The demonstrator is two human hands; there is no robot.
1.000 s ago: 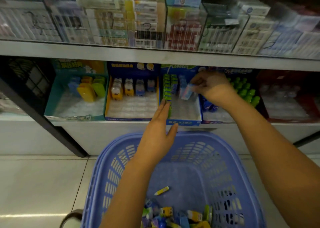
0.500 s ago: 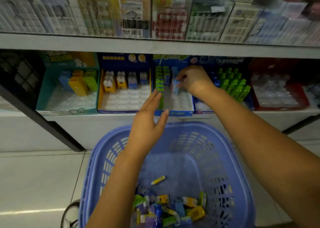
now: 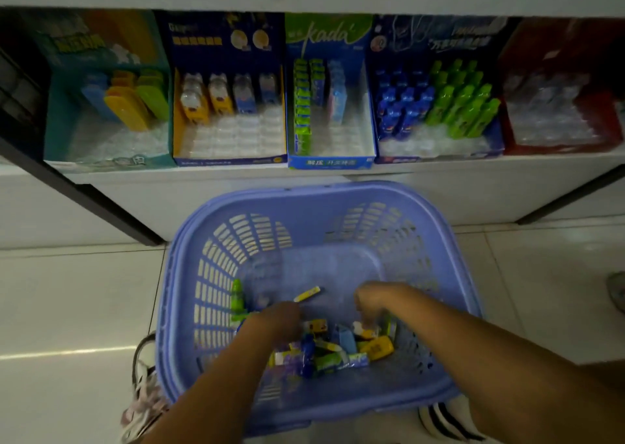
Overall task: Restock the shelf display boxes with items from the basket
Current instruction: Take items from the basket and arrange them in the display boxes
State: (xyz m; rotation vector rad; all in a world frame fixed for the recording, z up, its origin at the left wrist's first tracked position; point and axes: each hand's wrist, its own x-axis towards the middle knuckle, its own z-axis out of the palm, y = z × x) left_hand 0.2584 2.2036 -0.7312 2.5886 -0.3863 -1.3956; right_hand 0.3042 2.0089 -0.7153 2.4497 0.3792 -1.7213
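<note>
- On the shelf (image 3: pixel 439 170) five display boxes are seen in a row: a teal box (image 3: pixel 111 163), a dark blue box (image 3: pixel 230 161), a "kada" box (image 3: pixel 329 163), a box of blue and green bottles (image 3: pixel 436 155) and a red box (image 3: pixel 558 146). In all of them many slots at the front are seen unfilled.
- Below them the blue basket (image 3: pixel 338 190) is placed on the floor, close to the shelf.
- At the left wall of the basket a green item (image 3: pixel 237 300) is seen, standing nearly upright.
- The left hand (image 3: pixel 280 320) is lowered into the basket, just beside the green item. Its fingers are turned down and blurred, so it cannot be told whether they are apart or closed on something.
- A slim yellow item (image 3: pixel 307 294) is found just beyond the left hand, nearly touching it. Its long axis is directed from lower left to upper right. The left hand is judged clearly nearer to it than the right one.
- The pile of mixed items (image 3: pixel 341 347) is gathered on the basket bottom, between the two hands and on the person's side of them.
- The right hand (image 3: pixel 375 298) is held over the right edge of the pile. Its fingers are curled down, but a grip on anything cannot be confirmed.
</note>
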